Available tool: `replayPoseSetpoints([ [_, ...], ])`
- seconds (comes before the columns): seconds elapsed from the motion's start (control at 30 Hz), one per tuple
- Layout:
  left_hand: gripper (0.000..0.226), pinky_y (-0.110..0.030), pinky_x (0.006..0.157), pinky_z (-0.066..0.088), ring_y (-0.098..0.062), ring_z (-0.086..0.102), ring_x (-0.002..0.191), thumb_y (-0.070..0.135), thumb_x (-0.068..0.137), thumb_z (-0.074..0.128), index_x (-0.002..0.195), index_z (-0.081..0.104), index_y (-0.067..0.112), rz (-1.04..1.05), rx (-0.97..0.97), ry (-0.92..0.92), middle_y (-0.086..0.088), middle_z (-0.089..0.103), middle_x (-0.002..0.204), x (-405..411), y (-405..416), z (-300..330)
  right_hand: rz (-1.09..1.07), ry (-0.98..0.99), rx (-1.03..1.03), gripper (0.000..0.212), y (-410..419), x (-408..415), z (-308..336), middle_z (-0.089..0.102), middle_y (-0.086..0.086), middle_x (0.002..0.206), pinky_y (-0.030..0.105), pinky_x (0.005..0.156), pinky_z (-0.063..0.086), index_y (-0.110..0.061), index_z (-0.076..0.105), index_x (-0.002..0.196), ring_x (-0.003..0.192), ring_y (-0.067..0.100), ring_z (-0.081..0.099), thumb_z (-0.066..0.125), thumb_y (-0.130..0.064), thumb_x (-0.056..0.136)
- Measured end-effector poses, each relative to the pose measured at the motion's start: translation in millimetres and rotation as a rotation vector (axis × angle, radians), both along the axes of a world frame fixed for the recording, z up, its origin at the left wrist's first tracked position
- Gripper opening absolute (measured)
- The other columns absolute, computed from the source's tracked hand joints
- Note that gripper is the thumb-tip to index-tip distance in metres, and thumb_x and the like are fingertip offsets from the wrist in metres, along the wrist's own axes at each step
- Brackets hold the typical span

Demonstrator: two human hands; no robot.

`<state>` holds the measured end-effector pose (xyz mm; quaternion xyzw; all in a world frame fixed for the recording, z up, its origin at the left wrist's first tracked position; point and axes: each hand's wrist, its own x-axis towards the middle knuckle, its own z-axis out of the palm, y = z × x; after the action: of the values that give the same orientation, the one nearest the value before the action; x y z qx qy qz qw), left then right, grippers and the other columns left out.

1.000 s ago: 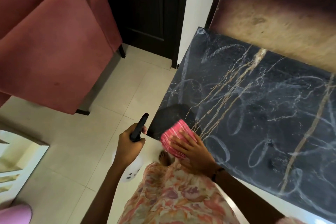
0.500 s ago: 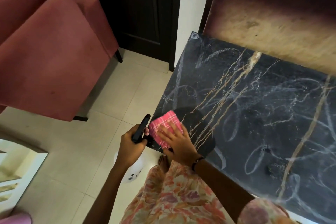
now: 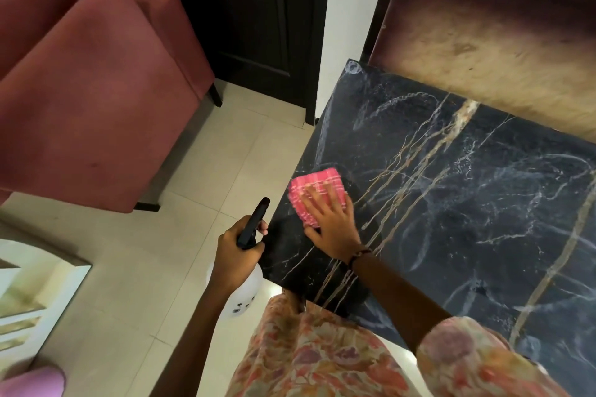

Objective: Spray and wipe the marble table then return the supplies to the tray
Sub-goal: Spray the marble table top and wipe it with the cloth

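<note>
A red upholstered armchair (image 3: 90,100) stands left of the black gold-veined marble table (image 3: 467,203). On its near corner, the right hand (image 3: 332,226) presses flat, fingers spread, on a folded pink checked cloth (image 3: 314,187). Just left, off the edge, the left hand (image 3: 233,255) grips a white spray bottle with black trigger (image 3: 245,296).

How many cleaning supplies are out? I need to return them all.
2: pink cloth under the right hand on the marble table; spray bottle in the left hand.
</note>
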<state>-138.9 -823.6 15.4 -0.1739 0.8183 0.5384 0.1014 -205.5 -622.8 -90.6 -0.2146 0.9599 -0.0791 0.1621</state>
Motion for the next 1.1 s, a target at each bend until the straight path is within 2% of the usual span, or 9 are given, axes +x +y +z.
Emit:
replayPoseSetpoints([
  [0.13,0.035,-0.027,0.072,0.044,-0.040,0.056,0.082,-0.016,0.071,0.056,0.086,0.063,0.015,0.002,0.022,0.000,-0.020,0.064,0.086,-8.8,0.3,-4.5,0.278,0.037,-0.054,0.059,-20.5,32.9,-3.8,0.042,-0.004,0.147,0.064,0.111,0.020,-0.031,0.039,0.140,0.138,0.029,0.033,0.036,-0.052,0.085],
  [0.27,0.034,-0.031,0.074,0.046,-0.043,0.056,0.086,-0.011,0.071,0.058,0.086,0.062,0.019,0.000,0.043,-0.008,-0.016,0.065,0.087,-18.7,-0.6,-7.2,0.442,0.100,-0.029,0.067,43.7,58.4,-16.6,0.027,-0.005,0.154,0.057,0.112,0.012,-0.035,0.023,0.147,0.144,0.028,0.017,0.040,-0.056,0.086],
  [0.37,0.044,-0.037,0.072,0.049,-0.042,0.057,0.083,-0.011,0.074,0.059,0.085,0.059,0.031,-0.006,0.032,-0.003,-0.014,0.066,0.087,-25.0,-0.3,-7.6,0.321,0.126,0.000,0.068,86.5,33.4,-13.6,0.023,-0.003,0.156,0.057,0.112,0.012,-0.034,0.020,0.148,0.145,0.028,0.012,0.040,-0.057,0.087],
  [0.5,0.045,-0.038,0.072,0.050,-0.039,0.059,0.081,-0.013,0.075,0.058,0.085,0.059,0.031,-0.013,0.006,0.007,-0.007,0.067,0.086,-31.2,1.0,-8.5,0.075,0.071,0.024,0.063,66.8,-25.5,-6.6,0.027,0.000,0.154,0.061,0.112,0.016,-0.031,0.022,0.146,0.145,0.027,0.010,0.036,-0.054,0.088],
  [0.6,0.037,-0.024,0.075,0.049,-0.038,0.060,0.084,-0.013,0.075,0.058,0.087,0.061,0.021,-0.015,0.004,-0.003,-0.008,0.066,0.086,-34.4,1.0,-11.5,-0.037,0.030,0.003,0.063,18.9,-50.9,-8.4,0.033,0.001,0.152,0.066,0.109,0.017,-0.029,0.030,0.145,0.143,0.031,0.019,0.036,-0.053,0.086],
  [0.7,0.032,-0.008,0.068,0.043,-0.040,0.058,0.083,-0.014,0.073,0.057,0.088,0.062,0.014,-0.017,-0.014,-0.009,-0.006,0.066,0.082,-39.0,3.6,-11.6,0.089,0.068,-0.029,0.061,0.3,-36.7,-10.1,0.035,-0.001,0.151,0.065,0.109,0.021,-0.030,0.033,0.144,0.142,0.030,0.022,0.037,-0.052,0.087],
  [0.87,0.034,-0.022,0.069,0.044,-0.032,0.057,0.078,-0.011,0.071,0.058,0.086,0.062,0.019,-0.053,-0.014,0.001,0.001,0.064,0.089,-56.0,10.1,-7.5,0.286,0.160,-0.020,0.065,75.9,2.1,-16.8,0.027,-0.004,0.153,0.056,0.113,0.011,-0.035,0.020,0.147,0.144,0.026,0.015,0.038,-0.058,0.088],
  [0.97,0.037,-0.014,0.066,0.042,-0.024,0.055,0.073,-0.015,0.073,0.056,0.084,0.062,0.020,-0.068,-0.022,-0.007,0.001,0.064,0.087,-68.1,17.2,-5.0,0.089,0.176,-0.005,0.066,110.7,-20.3,-13.7,0.027,0.000,0.153,0.056,0.113,0.012,-0.033,0.018,0.147,0.144,0.025,0.010,0.037,-0.056,0.088],
  [1.1,0.027,-0.005,0.066,0.042,-0.024,0.058,0.077,-0.014,0.074,0.057,0.087,0.062,0.010,-0.083,-0.040,-0.017,-0.008,0.067,0.086,-86.7,26.6,-1.7,-0.173,0.086,0.006,0.064,72.1,-79.8,-6.5,0.028,-0.001,0.154,0.062,0.112,0.013,-0.032,0.023,0.146,0.144,0.029,0.016,0.033,-0.054,0.086],
])
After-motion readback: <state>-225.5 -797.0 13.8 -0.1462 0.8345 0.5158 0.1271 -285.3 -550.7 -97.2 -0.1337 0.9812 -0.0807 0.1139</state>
